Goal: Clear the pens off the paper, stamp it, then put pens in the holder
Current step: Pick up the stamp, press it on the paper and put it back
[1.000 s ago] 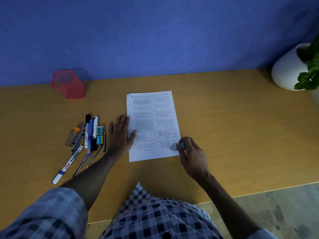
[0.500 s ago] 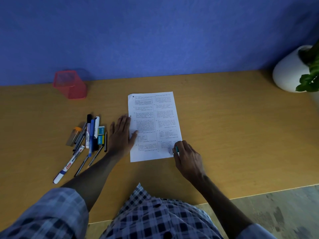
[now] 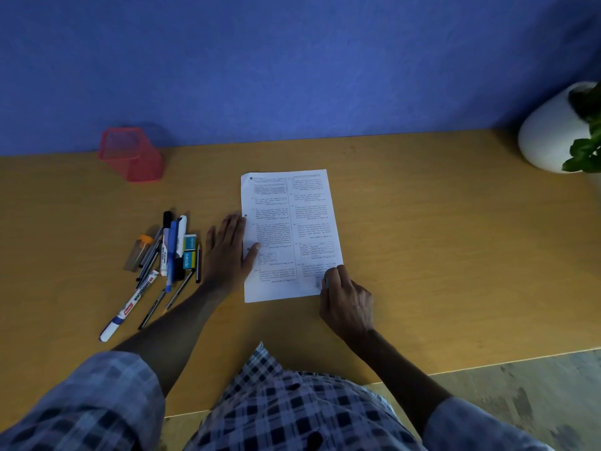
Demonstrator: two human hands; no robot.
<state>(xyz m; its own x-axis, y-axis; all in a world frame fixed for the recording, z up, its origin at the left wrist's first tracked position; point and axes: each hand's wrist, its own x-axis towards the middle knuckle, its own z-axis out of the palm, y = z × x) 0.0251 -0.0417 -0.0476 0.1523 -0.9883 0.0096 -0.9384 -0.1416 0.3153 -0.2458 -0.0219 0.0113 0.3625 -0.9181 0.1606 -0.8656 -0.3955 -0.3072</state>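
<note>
White printed paper sheet (image 3: 289,236) lies on the wooden desk (image 3: 422,239) — flat left hand (image 3: 227,252) pins its edge. Right hand (image 3: 346,299) grips a small teal-and-white stamp (image 3: 325,283), pressing the sheet's near corner.

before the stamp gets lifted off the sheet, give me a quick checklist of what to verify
1. Printed white paper sheet free of pens: ok.
2. Left hand flat on the sheet's left edge, pinning it: ok.
3. Right hand grips the small teal-and-white stamp, set at the sheet's lower right corner: ok.
4. Stamp mark printed cleanly: cannot tell, the hand covers the spot.
5. Pile of pens and markers on the wooden desk, left of the sheet, none in the holder: ok for now.
6. Red mesh pen holder upright by the blue wall, open side up: ok.
</note>
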